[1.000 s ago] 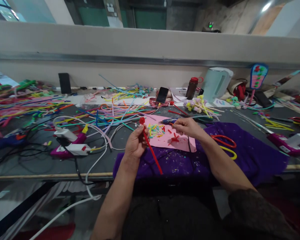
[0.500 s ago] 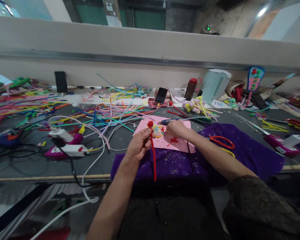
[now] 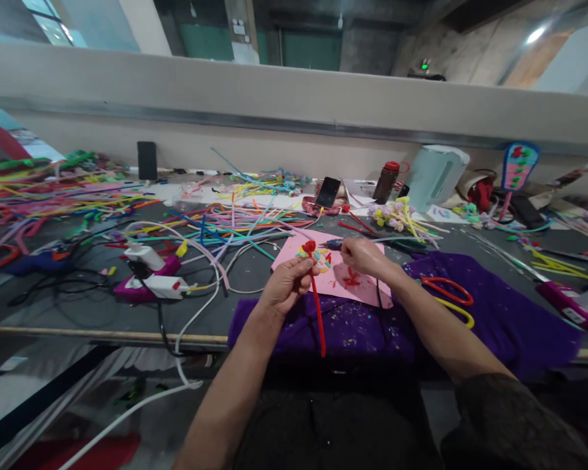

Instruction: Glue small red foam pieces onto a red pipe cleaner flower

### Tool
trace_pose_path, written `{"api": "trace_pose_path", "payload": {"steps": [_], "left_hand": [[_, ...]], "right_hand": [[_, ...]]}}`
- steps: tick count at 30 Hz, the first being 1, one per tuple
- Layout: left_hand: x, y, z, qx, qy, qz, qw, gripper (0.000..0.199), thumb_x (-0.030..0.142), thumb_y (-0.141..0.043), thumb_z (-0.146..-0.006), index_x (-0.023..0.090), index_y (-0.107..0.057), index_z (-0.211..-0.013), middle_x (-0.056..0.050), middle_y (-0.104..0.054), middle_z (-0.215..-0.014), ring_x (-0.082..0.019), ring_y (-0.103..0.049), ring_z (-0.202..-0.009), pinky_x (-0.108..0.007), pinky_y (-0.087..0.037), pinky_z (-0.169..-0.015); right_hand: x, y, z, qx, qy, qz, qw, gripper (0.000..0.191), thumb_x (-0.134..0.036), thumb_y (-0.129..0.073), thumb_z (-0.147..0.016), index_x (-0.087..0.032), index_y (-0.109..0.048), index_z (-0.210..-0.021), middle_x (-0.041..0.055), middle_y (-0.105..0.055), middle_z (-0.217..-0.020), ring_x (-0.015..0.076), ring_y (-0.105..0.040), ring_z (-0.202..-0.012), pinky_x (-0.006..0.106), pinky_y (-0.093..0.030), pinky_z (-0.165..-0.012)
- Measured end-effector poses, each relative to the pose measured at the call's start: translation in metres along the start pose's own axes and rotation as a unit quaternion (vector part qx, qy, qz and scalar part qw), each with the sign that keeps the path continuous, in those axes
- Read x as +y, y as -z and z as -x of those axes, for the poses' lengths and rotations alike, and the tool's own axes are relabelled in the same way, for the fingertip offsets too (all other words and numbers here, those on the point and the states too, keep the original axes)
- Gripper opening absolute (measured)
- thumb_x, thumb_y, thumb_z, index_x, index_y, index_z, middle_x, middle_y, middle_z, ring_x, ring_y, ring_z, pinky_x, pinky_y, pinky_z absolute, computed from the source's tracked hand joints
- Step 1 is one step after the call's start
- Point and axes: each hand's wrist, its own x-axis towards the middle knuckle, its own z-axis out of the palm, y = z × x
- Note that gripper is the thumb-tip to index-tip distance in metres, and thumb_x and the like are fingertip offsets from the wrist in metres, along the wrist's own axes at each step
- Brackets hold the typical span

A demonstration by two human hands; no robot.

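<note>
My left hand [image 3: 290,282] pinches a red pipe-cleaner flower [image 3: 310,248] just under its curled head. Its long red stem [image 3: 319,320] hangs down below my fingers. To the right, my right hand [image 3: 365,256] is closed in a pinch above a pink sheet [image 3: 367,295]; what its fingers hold, if anything, is too small to make out. Beside its knuckles is a dark blue pointed tool [image 3: 333,244], tip toward the left. Red scraps [image 3: 351,278] and small coloured bits [image 3: 323,261] are scattered on the sheet.
A purple cloth [image 3: 500,300] lies under the sheet, with red-handled scissors [image 3: 448,289] on it. Power strips [image 3: 149,281] and cables are at left. Loose pipe cleaners [image 3: 255,219], a phone [image 3: 328,192], a bottle [image 3: 387,183] and a pale jug [image 3: 434,179] stand behind.
The view has swung slightly left. My right hand has drawn a little to the right, away from the flower. My left hand still grips the red flower.
</note>
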Motion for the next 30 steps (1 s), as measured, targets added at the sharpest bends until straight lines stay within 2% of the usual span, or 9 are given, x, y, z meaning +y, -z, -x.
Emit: {"api": "trace_pose_path", "payload": {"steps": [2, 4, 7, 9, 12, 15, 20, 24, 30], "left_hand": [[-0.001, 0.001, -0.001, 0.002, 0.001, -0.009, 1.0, 0.021, 0.024, -0.07, -0.062, 0.01, -0.059, -0.074, -0.001, -0.061, -0.06, 0.0, -0.039, -0.033, -0.01, -0.024, -0.028], [-0.003, 0.002, -0.001, -0.001, -0.001, -0.02, 1.0, 0.021, 0.027, -0.068, -0.064, 0.011, -0.059, -0.076, -0.002, -0.063, -0.061, 0.0, -0.038, -0.031, -0.011, -0.023, -0.027], [-0.005, 0.005, -0.003, -0.001, -0.008, -0.025, 1.0, 0.021, 0.028, -0.065, -0.068, 0.011, -0.06, -0.078, -0.003, -0.064, -0.061, -0.001, -0.038, -0.03, -0.012, -0.024, -0.027], [-0.005, 0.006, -0.003, 0.001, -0.008, -0.023, 1.0, 0.02, 0.027, -0.065, -0.068, 0.011, -0.06, -0.079, -0.002, -0.063, -0.061, -0.001, -0.04, -0.032, -0.011, -0.027, -0.029], [-0.005, 0.005, -0.003, -0.007, -0.002, -0.021, 1.0, 0.018, 0.025, -0.066, -0.068, 0.011, -0.061, -0.078, -0.001, -0.062, -0.062, 0.0, -0.043, -0.036, -0.009, -0.031, -0.032], [-0.004, 0.003, -0.002, -0.015, 0.005, -0.027, 1.0, 0.017, 0.024, -0.067, -0.067, 0.011, -0.06, -0.076, 0.0, -0.061, -0.064, 0.001, -0.042, -0.037, -0.009, -0.032, -0.032], [-0.004, 0.0, -0.002, -0.017, 0.015, -0.04, 0.999, 0.017, 0.024, -0.068, -0.066, 0.011, -0.06, -0.072, 0.0, -0.061, -0.062, 0.0, -0.044, -0.038, -0.009, -0.032, -0.032], [-0.005, -0.001, -0.003, -0.023, 0.017, -0.062, 0.998, 0.018, 0.026, -0.066, -0.068, 0.009, -0.061, -0.069, 0.001, -0.058, -0.053, 0.0, -0.042, -0.035, -0.009, -0.031, -0.031], [-0.008, 0.002, -0.005, -0.014, -0.005, -0.062, 0.998, 0.018, 0.025, -0.068, -0.066, 0.01, -0.06, -0.069, 0.0, -0.062, -0.061, 0.0, -0.043, -0.036, -0.01, -0.032, -0.031]], "right_hand": [[0.002, 0.001, 0.002, 0.044, 0.001, -0.086, 0.995, 0.014, -0.016, -0.047, -0.072, -0.015, -0.061, -0.074, 0.0029, -0.061, -0.064, 0.0125, -0.053, -0.057, 0.022, -0.032, -0.051], [0.003, 0.002, 0.004, 0.071, -0.006, -0.213, 0.975, 0.012, -0.017, -0.049, -0.07, -0.015, -0.06, -0.075, 0.0006, -0.059, -0.063, 0.0099, -0.05, -0.054, 0.02, -0.032, -0.049], [0.002, 0.003, 0.008, 0.039, -0.019, -0.408, 0.912, 0.023, -0.021, -0.051, -0.071, -0.015, -0.058, -0.092, -0.0012, -0.059, -0.065, 0.0076, -0.049, -0.048, 0.018, -0.033, -0.043], [-0.002, 0.005, 0.011, 0.0, -0.016, -0.503, 0.864, 0.027, -0.024, -0.054, -0.07, -0.014, -0.058, -0.096, -0.0019, -0.058, -0.064, 0.0072, -0.049, -0.046, 0.018, -0.034, -0.041], [-0.012, 0.007, 0.015, -0.026, -0.018, -0.59, 0.807, 0.021, -0.025, -0.061, -0.066, -0.013, -0.06, -0.084, -0.0022, -0.057, -0.06, 0.0074, -0.051, -0.046, 0.018, -0.036, -0.04], [-0.025, 0.007, 0.017, -0.012, -0.042, -0.657, 0.753, 0.019, -0.027, -0.065, -0.064, -0.014, -0.058, -0.076, -0.0021, -0.059, -0.06, 0.0077, -0.053, -0.046, 0.018, -0.036, -0.039], [-0.041, 0.0, 0.017, 0.014, -0.068, -0.738, 0.671, 0.022, -0.028, -0.069, -0.063, -0.014, -0.056, -0.073, -0.003, -0.057, -0.059, 0.006, -0.052, -0.047, 0.016, -0.034, -0.04], [-0.047, -0.007, 0.017, 0.012, -0.081, -0.766, 0.638, 0.024, -0.032, -0.069, -0.064, -0.015, -0.056, -0.074, -0.0008, -0.061, -0.065, 0.0056, -0.05, -0.045, 0.016, -0.032, -0.038], [-0.052, -0.01, 0.018, 0.008, -0.066, -0.776, 0.627, 0.02, -0.031, -0.068, -0.067, -0.015, -0.057, -0.073, -0.0039, -0.056, -0.056, 0.0034, -0.044, -0.041, 0.016, -0.029, -0.037]]}}
